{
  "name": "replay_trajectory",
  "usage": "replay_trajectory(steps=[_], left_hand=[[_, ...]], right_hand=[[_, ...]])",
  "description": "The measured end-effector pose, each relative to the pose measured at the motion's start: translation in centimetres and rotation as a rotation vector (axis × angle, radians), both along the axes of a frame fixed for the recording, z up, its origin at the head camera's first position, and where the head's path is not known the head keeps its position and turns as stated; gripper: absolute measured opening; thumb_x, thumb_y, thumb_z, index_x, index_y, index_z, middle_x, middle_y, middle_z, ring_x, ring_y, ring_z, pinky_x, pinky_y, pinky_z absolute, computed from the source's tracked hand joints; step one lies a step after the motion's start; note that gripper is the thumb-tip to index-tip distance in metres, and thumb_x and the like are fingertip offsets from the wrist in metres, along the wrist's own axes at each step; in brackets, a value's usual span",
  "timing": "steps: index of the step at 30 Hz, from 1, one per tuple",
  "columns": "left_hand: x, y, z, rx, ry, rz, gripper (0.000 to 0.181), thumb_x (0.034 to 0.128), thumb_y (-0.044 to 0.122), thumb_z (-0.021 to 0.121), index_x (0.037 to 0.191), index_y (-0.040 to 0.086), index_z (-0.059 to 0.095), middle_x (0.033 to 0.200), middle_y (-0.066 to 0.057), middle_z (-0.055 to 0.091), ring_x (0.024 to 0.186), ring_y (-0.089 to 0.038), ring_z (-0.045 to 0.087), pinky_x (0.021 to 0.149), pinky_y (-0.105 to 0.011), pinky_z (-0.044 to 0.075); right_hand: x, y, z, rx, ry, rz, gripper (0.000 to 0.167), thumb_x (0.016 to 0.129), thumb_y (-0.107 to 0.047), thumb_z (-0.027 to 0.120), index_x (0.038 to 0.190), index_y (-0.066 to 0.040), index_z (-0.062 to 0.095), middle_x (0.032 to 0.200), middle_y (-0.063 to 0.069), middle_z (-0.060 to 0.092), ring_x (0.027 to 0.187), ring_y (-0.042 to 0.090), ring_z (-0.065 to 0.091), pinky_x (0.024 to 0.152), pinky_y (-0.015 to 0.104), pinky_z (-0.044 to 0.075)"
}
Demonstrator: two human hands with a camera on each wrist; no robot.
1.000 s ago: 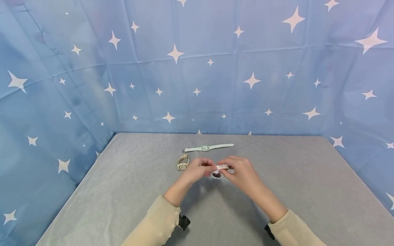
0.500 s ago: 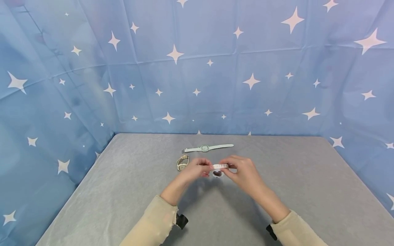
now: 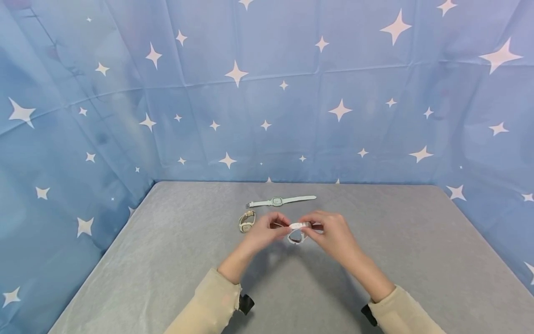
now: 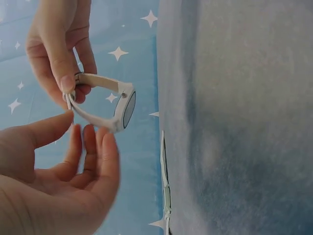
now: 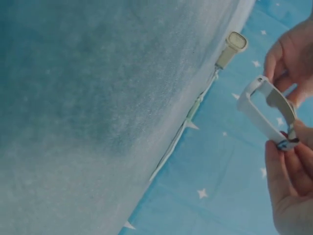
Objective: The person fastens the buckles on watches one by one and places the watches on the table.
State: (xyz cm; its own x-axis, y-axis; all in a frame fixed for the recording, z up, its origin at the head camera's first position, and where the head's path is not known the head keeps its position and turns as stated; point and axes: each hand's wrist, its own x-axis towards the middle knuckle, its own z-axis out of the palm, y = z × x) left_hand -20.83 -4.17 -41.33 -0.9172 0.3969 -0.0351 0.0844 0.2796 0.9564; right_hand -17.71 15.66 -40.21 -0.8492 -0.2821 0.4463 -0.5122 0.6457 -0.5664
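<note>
Versus the head frame half a second back: the white watch (image 3: 297, 226) is swung round; the loop below the fingers appears as a slanted ring, where the earlier frame shows a dark heart-shaped opening. The hands differ only slightly in position; the other two watches lie as before.

Step in hand, as judged: work at the strap fastening. The strap (image 4: 95, 81) and watch face (image 4: 129, 110) form a loop, its ends brought together at the metal buckle (image 5: 287, 143). Whether the buckle is fastened cannot be told. The next move seems to call for a steady hold on the buckle and fine fingertip control of the loose strap end; a narrow strap could slip.

Position, head view: the white watch is off the table (image 3: 125, 260), between the hands, at 3 o'clock from the left hand (image 3: 265, 232) and 9 o'clock from the right hand (image 3: 333, 232). The right hand grips it at the buckle end, thumb against fingers. The left hand's thumb and fingers are right at the strap end; a true pinch versus light contact cannot be told.

Other items, from the white watch: green watch (image 3: 277, 201) laid flat at 11 o'clock; cream watch (image 3: 246, 228), strap looped, at 9 o'clock, just beside the left hand.
</note>
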Motion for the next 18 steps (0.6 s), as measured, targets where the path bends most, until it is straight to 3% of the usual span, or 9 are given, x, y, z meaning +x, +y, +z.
replay_trajectory(steps=[3,7,12,18], left_hand=[[0.32,0.25,0.15,-0.047,0.165,0.007,0.013,0.0898,0.007,0.071,0.101,0.001,0.067,0.101,-0.014,0.070,0.095,-0.021,0.068,0.083,-0.029,0.057],[0.78,0.62,0.53,-0.118,0.313,0.028,0.012,0.0873,0.004,0.074,0.097,0.004,0.067,0.098,-0.011,0.070,0.098,-0.025,0.071,0.086,-0.029,0.059],[1.09,0.82,0.83,-0.210,0.377,0.061,0.011,0.0875,0.007,0.075,0.095,0.008,0.068,0.094,-0.006,0.071,0.093,-0.020,0.072,0.081,-0.023,0.059],[0.86,0.70,0.67,-0.217,0.381,0.098,0.006,0.0889,0.012,0.075,0.093,0.012,0.071,0.091,-0.003,0.074,0.088,-0.017,0.073,0.077,-0.024,0.057]], right_hand=[[-0.04,0.04,-0.01,-0.015,-0.008,-0.003,0.016,0.082,-0.005,0.080,0.099,-0.007,0.077,0.094,0.006,0.076,0.081,0.018,0.074,0.073,0.027,0.061],[-0.05,0.00,0.05,-0.043,-0.017,0.000,0.016,0.083,-0.005,0.079,0.099,-0.006,0.078,0.094,0.007,0.077,0.081,0.020,0.075,0.072,0.029,0.062],[-0.04,0.00,0.10,-0.067,-0.033,0.000,0.016,0.085,-0.006,0.077,0.101,-0.004,0.078,0.094,0.009,0.077,0.082,0.022,0.075,0.071,0.030,0.062],[-0.22,0.17,-0.12,-0.127,-0.077,-0.004,0.021,0.086,-0.004,0.076,0.106,-0.004,0.076,0.099,0.009,0.077,0.089,0.022,0.075,0.076,0.028,0.061]])
